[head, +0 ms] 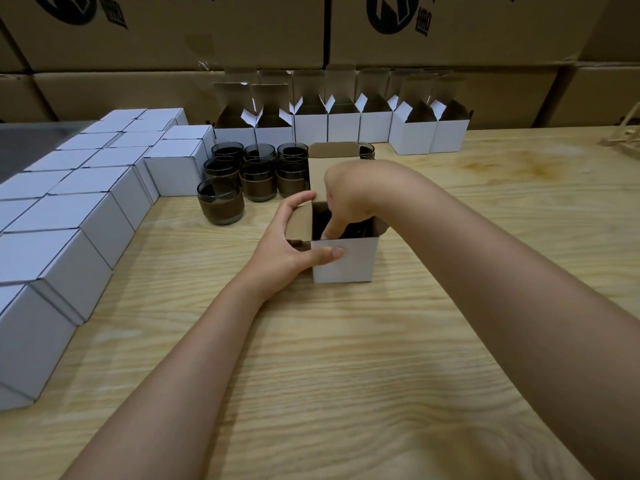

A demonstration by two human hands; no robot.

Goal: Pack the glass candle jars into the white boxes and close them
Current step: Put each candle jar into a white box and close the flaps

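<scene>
An open white box (349, 263) stands in the middle of the wooden table, its lid flap up at the back. My left hand (294, 244) grips its left front corner, thumb on the front wall. My right hand (346, 199) reaches down into the box, fingers on a dark glass jar (360, 232) inside; whether it still grips the jar is hidden. Several smoky glass candle jars (221, 202) with brown bands stand in a cluster just behind and left of the box.
Several closed white boxes (76, 216) fill the left side of the table in rows. A row of open empty white boxes (374, 126) lines the back edge. Large brown cartons (173, 32) are stacked behind. A wooden object (623, 136) lies far right.
</scene>
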